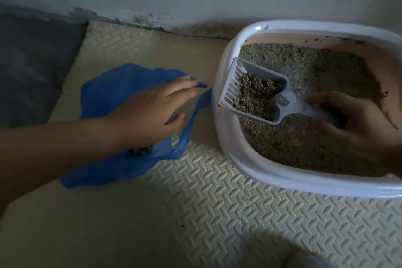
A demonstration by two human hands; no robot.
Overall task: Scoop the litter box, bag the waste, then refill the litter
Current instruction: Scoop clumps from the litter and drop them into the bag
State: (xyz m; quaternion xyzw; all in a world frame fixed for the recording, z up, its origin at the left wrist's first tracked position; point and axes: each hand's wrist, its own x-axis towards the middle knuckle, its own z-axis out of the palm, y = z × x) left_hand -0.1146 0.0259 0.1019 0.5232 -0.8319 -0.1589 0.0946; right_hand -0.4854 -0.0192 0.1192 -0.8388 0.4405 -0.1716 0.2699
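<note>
Holding the loaded scoop (256, 93) above the left wall of the litter box (226, 65), my right hand (352, 124) grips its handle to carry clumps across; my left hand (150, 111), fingers (178, 87) straight, presses open the blue bag (102, 93) just beside it.

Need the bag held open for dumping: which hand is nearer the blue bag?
Left. The left hand is over the blue bag; the right hand grips the scoop above the litter box.
</note>
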